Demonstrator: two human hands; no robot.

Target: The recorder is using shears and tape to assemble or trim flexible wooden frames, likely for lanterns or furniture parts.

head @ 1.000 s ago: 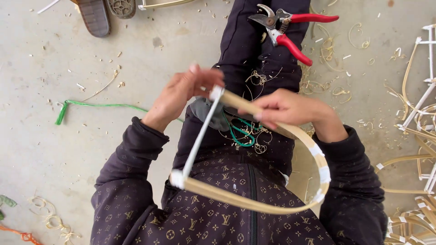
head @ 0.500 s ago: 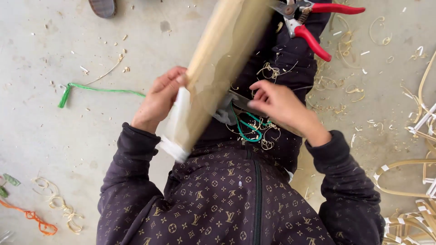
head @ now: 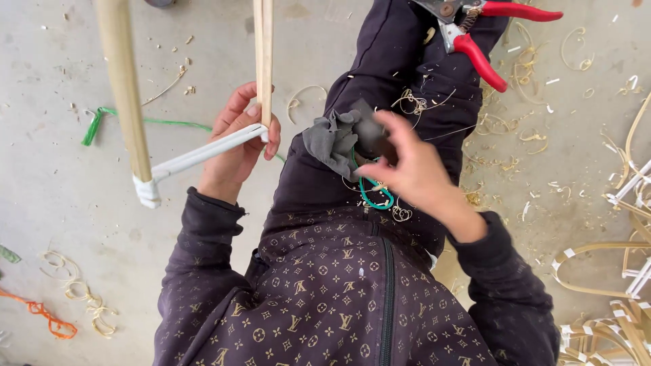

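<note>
Bamboo frame [head: 196, 154] swung upright; concrete floor [head: 61, 196] strewn with shavings [head: 74, 291].

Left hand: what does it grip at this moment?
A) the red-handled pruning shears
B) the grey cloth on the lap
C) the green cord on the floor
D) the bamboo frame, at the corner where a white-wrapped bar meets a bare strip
D: the left hand wraps the bamboo frame at that corner, while the pruning shears lie untouched on the lap.
</note>
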